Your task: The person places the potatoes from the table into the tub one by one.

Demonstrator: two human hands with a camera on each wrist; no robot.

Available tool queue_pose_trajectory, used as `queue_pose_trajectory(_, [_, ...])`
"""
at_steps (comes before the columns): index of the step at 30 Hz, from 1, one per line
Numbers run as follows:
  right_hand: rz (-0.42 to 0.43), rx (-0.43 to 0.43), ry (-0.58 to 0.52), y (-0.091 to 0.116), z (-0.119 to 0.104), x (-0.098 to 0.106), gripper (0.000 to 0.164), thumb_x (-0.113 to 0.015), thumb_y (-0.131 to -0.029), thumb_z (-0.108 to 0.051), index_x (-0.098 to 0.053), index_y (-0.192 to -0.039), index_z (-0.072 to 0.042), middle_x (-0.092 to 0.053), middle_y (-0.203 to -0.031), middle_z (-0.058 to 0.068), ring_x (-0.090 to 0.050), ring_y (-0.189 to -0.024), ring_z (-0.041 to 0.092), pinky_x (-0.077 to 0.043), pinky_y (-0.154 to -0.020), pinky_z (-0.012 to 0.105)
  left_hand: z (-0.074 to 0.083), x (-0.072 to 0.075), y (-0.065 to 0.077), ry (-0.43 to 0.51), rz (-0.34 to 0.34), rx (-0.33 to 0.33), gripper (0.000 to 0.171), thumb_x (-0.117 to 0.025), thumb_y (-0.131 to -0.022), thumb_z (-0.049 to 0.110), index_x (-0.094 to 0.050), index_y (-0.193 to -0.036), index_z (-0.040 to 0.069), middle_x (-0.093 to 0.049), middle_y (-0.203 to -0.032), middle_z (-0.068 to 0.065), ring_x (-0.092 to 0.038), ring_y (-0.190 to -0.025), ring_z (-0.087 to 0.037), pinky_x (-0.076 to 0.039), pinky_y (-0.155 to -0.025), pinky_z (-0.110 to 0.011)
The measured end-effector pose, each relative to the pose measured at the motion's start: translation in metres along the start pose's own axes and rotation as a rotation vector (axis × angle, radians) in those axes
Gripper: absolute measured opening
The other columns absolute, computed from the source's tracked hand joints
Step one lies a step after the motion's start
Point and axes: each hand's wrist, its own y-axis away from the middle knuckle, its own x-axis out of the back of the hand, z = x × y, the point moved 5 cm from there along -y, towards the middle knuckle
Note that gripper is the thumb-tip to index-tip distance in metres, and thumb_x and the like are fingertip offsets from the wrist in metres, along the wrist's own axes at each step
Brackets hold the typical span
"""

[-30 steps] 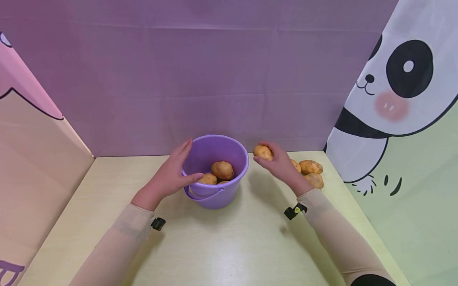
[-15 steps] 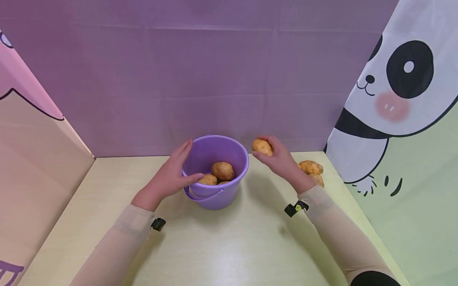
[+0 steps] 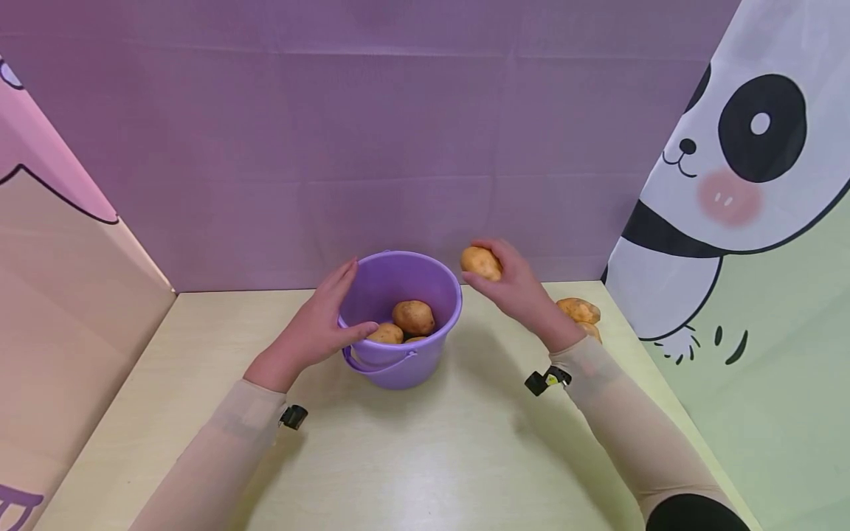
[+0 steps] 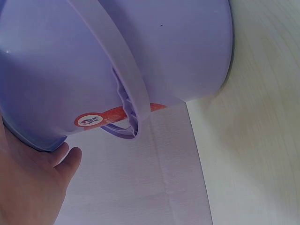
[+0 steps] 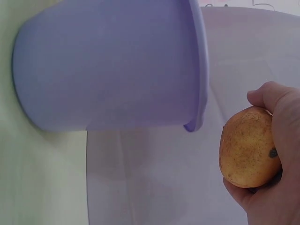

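Observation:
A purple bucket [image 3: 398, 365] stands upright in the middle of the table, its handle hanging down at the front. Several potatoes [image 3: 413, 317] lie inside. My left hand [image 3: 319, 328] rests on the bucket's left rim, fingers fairly straight and thumb reaching over the edge. In the left wrist view, part of that hand [image 4: 33, 183] shows at the rim beside the bucket wall [image 4: 183, 47]. My right hand [image 3: 514, 287] grips a potato [image 3: 481, 262] in the air, right of the bucket and above rim height. The right wrist view shows this potato [image 5: 248, 147] between thumb and fingers.
More potatoes [image 3: 579, 310] lie at the table's back right, partly hidden by the right forearm. A purple cloth wall [image 3: 398, 147] rises behind the light wooden table [image 3: 412, 457]. Printed panels stand left and right, the right panel [image 3: 750, 221] bearing a panda.
My right hand has lifted the potato higher and moved it slightly left, closer to the bucket. The left hand and bucket have stayed in place.

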Motion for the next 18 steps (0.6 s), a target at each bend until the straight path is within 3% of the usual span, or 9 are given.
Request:
queue_pose_trajectory(7, [0.003, 0.077, 0.026, -0.006, -0.017, -0.005, 0.057, -0.087, -0.096, -0.017, -0.065, -0.147, -0.002, -0.064, -0.129, 0.015, -0.061, -0.11, 0.031, -0.055, -0.084, 0.041, 0.0, 0.0, 0.0, 0.001, -0.001, 0.004, 0.115, -0.082, -0.096, 0.051, -0.015, -0.177, 0.002, -0.013, -0.185, -0.014, -0.013, -0.17, -0.038, -0.022, -0.132, -0.066])
queue_pose_trajectory(18, [-0.025, 0.117, 0.013, -0.011, -0.03, -0.017, 0.056, -0.085, -0.096, -0.015, -0.065, -0.146, -0.001, -0.064, -0.131, 0.014, -0.064, -0.108, 0.03, -0.058, -0.082, 0.04, 0.0, 0.0, 0.0, 0.0, -0.004, 0.004, 0.114, -0.082, -0.097, 0.047, -0.014, -0.177, 0.003, -0.013, -0.185, -0.014, -0.013, -0.17, -0.038, -0.022, -0.132, -0.066])
